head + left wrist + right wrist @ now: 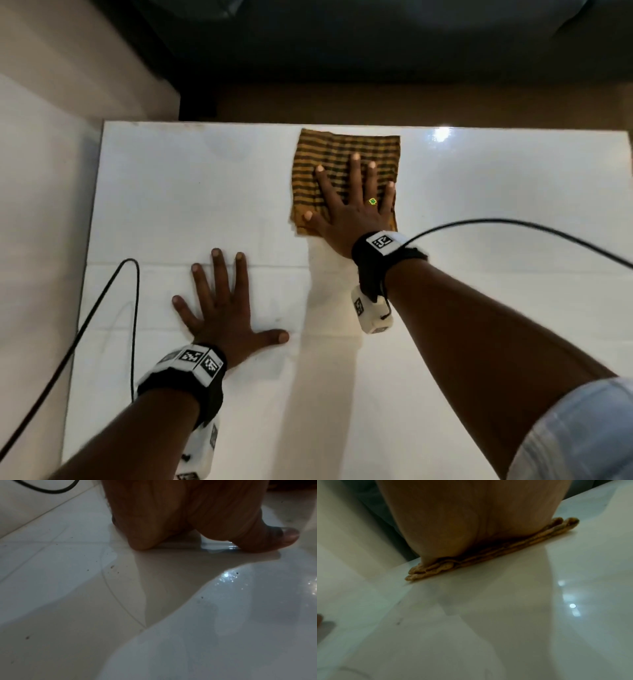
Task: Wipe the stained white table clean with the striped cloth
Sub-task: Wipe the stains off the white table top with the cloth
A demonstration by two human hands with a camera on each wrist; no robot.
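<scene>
A folded orange cloth with dark stripes point(342, 154) lies flat near the far edge of the glossy white table point(496, 205). My right hand point(349, 202) presses on the cloth with fingers spread straight, a ring on one finger. In the right wrist view the palm point(462, 527) sits on the cloth's layered edge point(505, 550). My left hand point(219, 305) lies flat on the bare table nearer to me, fingers spread. In the left wrist view its heel and thumb point(274, 536) touch the wet-looking surface. Small dark specks point(112, 567) dot the table point(68, 601).
Black cables trail from both wrist cameras: one loops over the table's left edge point(135, 274), one arcs to the right point(513, 224). A faint ring mark point(226, 144) shows at the far left of the table. A dark sofa point(376, 41) stands beyond the far edge.
</scene>
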